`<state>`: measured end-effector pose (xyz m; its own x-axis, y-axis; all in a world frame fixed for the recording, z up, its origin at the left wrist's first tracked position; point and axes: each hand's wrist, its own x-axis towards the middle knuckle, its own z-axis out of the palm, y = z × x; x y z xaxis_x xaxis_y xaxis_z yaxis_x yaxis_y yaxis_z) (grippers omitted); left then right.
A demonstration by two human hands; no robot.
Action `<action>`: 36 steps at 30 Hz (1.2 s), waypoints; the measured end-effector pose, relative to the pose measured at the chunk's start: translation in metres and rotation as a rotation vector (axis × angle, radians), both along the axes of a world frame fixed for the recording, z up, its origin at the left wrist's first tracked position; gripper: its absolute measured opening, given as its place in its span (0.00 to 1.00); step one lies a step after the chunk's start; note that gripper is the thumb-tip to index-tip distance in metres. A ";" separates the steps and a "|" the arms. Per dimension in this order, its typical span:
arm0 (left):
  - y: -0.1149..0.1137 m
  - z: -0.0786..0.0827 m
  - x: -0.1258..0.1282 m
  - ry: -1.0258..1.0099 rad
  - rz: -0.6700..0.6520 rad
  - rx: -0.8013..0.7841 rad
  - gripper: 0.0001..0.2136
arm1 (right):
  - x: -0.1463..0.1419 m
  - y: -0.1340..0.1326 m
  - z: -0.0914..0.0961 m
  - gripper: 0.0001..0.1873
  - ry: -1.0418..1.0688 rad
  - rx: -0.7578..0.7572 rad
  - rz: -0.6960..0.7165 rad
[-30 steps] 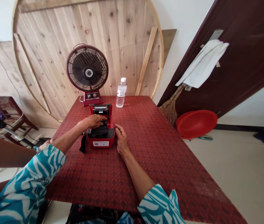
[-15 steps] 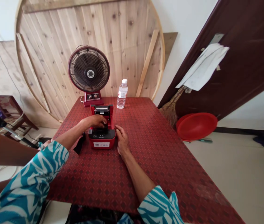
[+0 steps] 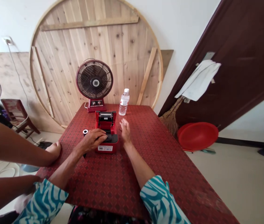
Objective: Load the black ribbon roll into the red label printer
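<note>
Red-and-black boxy plastic device [image 3: 115, 148] on a worktop [image 3: 150, 161] with a red, diamond-patterned surface; its hinged lid stands raised at the back, showing a black roller. The white rectangular label [image 3: 105, 148] on its front bears a line of characters and a dark square code, too small to read. The left hand [image 3: 92, 140] lies over the device's black front edge, fingers bent; whether they grip anything cannot be told. The right hand [image 3: 125, 129], fingers loosely parted, is just beside the device's right side. A black roll with a white-ringed end [image 3: 85, 132] stands to the left. Behind are a clear plastic bottle [image 3: 123, 110], its white-and-red label [image 3: 124, 102] illegible, and a dark-red round fan [image 3: 95, 83].
</note>
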<state>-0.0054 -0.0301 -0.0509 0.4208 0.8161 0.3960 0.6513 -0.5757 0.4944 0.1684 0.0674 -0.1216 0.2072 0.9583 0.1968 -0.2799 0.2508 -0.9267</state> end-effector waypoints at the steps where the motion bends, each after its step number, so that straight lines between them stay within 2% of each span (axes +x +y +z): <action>1: -0.001 -0.002 0.001 0.027 0.011 0.063 0.15 | -0.002 0.009 0.010 0.24 -0.047 0.042 0.008; 4: -0.004 -0.004 0.001 0.116 0.059 0.197 0.13 | -0.009 0.024 0.034 0.21 -0.125 0.134 0.047; 7: -0.006 -0.005 0.000 0.156 0.105 0.290 0.12 | -0.009 0.016 0.041 0.20 -0.172 0.198 0.021; 10: -0.008 -0.007 -0.001 0.148 0.111 0.373 0.11 | -0.005 -0.003 0.038 0.19 -0.221 0.271 0.002; 14: -0.009 -0.014 -0.004 0.145 0.110 0.411 0.10 | -0.001 -0.020 0.035 0.20 -0.238 0.294 0.016; 19: -0.012 -0.019 -0.006 0.192 0.074 0.395 0.12 | -0.004 -0.018 0.035 0.20 -0.220 0.288 0.023; 29: -0.019 -0.024 -0.003 0.228 0.100 0.372 0.10 | 0.000 -0.025 0.029 0.18 -0.236 0.320 0.023; 36: -0.017 -0.030 -0.008 0.185 0.152 0.480 0.09 | 0.004 -0.035 0.027 0.17 -0.274 0.326 0.048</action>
